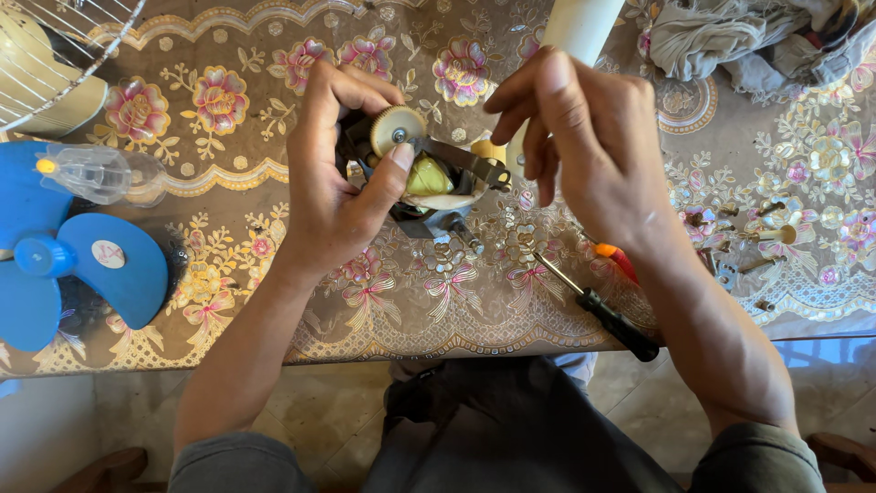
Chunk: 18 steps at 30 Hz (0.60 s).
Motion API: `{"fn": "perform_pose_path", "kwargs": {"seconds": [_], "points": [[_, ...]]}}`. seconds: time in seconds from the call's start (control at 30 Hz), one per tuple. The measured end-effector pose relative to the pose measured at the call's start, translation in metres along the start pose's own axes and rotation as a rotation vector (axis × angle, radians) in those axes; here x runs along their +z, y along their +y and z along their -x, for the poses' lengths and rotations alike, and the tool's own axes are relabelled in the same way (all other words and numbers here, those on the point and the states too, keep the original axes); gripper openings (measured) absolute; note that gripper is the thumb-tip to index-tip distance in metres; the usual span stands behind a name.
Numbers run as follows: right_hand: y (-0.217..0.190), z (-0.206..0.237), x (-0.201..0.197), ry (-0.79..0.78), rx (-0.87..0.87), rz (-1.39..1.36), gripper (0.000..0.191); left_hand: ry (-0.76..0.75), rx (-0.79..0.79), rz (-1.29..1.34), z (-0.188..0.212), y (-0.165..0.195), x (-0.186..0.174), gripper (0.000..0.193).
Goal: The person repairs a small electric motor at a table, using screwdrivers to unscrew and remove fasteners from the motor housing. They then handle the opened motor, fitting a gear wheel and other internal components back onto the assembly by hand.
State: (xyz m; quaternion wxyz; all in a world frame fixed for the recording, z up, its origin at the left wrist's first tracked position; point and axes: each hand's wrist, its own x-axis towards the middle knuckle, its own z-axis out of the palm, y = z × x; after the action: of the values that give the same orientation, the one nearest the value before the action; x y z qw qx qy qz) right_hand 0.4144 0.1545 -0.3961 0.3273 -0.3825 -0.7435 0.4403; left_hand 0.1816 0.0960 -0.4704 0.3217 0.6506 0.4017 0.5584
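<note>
My left hand [342, 178] grips a small fan motor assembly [429, 178] with a cream plastic gear [395, 129] on top and a dark metal bracket. The thumb presses beside the gear and the fingers curl over the far side. My right hand [575, 137] hovers just right of the assembly, fingers bent toward the bracket's end, and whether the fingertips touch it or pinch a small part is hidden. Both hands work above a table with a floral cloth [228, 55].
A black-handled screwdriver [607, 315] and a red-handled tool [616, 258] lie near the front edge. Blue fan blades [82, 269], a clear plastic cap [96, 172] and a wire fan guard [55, 55] sit left. Loose screws [757, 239] lie right, crumpled cloth [730, 36] far right.
</note>
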Motion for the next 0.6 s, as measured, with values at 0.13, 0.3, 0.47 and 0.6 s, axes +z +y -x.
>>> {"fn": "perform_pose_path", "kwargs": {"seconds": [0.13, 0.3, 0.47, 0.6], "points": [[0.003, -0.002, -0.011, -0.039, 0.006, 0.078, 0.048, 0.001, -0.003, 0.03, 0.0, -0.002, 0.0, 0.025], [0.011, -0.004, -0.02, -0.245, -0.125, 0.399, 0.046, 0.013, -0.001, 0.02, -0.001, -0.004, 0.001, 0.025], [0.01, -0.004, -0.022, -0.169, -0.094, 0.242, 0.045, 0.007, 0.0, 0.027, -0.001, -0.001, 0.001, 0.025], [0.007, 0.004, -0.046, 0.012, -0.018, 0.123, 0.041, 0.014, -0.003, 0.04, 0.0, 0.0, 0.001, 0.026]]}}
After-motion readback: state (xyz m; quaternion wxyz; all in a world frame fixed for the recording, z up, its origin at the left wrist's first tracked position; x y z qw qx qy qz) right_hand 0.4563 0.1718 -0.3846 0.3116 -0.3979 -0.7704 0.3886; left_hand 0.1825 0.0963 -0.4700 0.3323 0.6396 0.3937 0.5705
